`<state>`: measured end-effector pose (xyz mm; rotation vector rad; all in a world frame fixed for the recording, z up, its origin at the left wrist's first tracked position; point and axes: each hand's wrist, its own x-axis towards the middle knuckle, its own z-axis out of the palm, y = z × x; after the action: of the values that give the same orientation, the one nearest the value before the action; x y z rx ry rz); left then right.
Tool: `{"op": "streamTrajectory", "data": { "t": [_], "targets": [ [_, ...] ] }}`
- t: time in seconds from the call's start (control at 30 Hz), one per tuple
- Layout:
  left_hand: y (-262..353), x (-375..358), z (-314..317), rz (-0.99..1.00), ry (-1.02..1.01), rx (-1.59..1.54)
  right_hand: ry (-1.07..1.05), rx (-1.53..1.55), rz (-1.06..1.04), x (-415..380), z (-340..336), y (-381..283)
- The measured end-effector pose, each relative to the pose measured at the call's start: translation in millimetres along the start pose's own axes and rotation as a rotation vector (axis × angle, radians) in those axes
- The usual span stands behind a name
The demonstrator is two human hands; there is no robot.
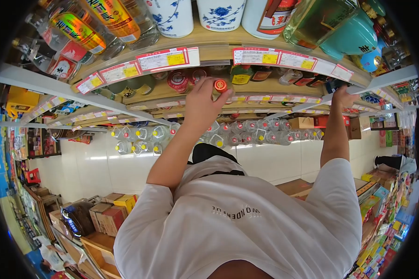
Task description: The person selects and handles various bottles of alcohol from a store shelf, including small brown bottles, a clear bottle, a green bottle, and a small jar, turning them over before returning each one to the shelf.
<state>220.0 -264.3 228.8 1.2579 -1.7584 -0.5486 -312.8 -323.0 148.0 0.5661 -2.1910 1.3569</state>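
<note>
My left hand (201, 101) is closed around a bottle with a red cap (220, 85), at the front of the second shelf. Most of that bottle is hidden under my fingers. Just left of it on the same shelf stand red-topped containers (177, 80), and a bottle with a yellow label (241, 74) is on its right. My right hand (343, 97) reaches to the right end of this shelf, beside the white shelf upright and a dark object (334, 86). Its fingers are largely hidden there, so I cannot see what they hold.
Overhead, the top shelf (214, 42) carries blue-and-white bottles (222, 15) and price tags. Several clear jugs (160, 133) stand on the floor below. Cartons (108, 218) are behind on the left. Another person (395, 161) is at far right.
</note>
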Motion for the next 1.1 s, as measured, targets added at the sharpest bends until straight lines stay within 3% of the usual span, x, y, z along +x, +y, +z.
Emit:
{"op": "streamTrajectory", "data": {
  "t": [0.07, 0.17, 0.27, 0.3, 0.53, 0.73, 0.83, 0.97, 1.1],
  "targets": [
    [6, -4, -20, -0.009, -0.060, 0.121, 0.006, -0.030, 0.000, 4, 3, 5],
    [-4, -11, -43, -0.360, -0.227, -0.076, 0.000, -0.077, -0.014, 6, 7, 11],
    [-26, -19, -57, -0.502, -0.156, -0.406, 0.016, -0.164, -0.052, 15, 20, 30],
    [-23, -20, -64, -0.424, -0.077, -0.509, 0.004, -0.164, -0.034, 14, 15, 15],
    [-31, -32, -114, -0.609, -0.062, -0.653, 0.008, -0.166, -0.022, 1, 1, 1],
    [-37, -41, -120, -0.601, -0.009, -0.868, -0.020, -0.023, 0.010, 3, 5, 2],
    [-36, -53, -109, -0.673, 0.086, -1.168, -0.052, -0.056, 0.049, 0, -1, -5],
    [-51, -67, -100, -0.517, -0.324, -1.960, -0.060, -0.054, 0.038, 1, -1, -5],
    [-57, -64, -95, -0.336, -0.432, -2.373, -0.062, 0.056, 0.019, -2, -3, -6]
  ]
}}
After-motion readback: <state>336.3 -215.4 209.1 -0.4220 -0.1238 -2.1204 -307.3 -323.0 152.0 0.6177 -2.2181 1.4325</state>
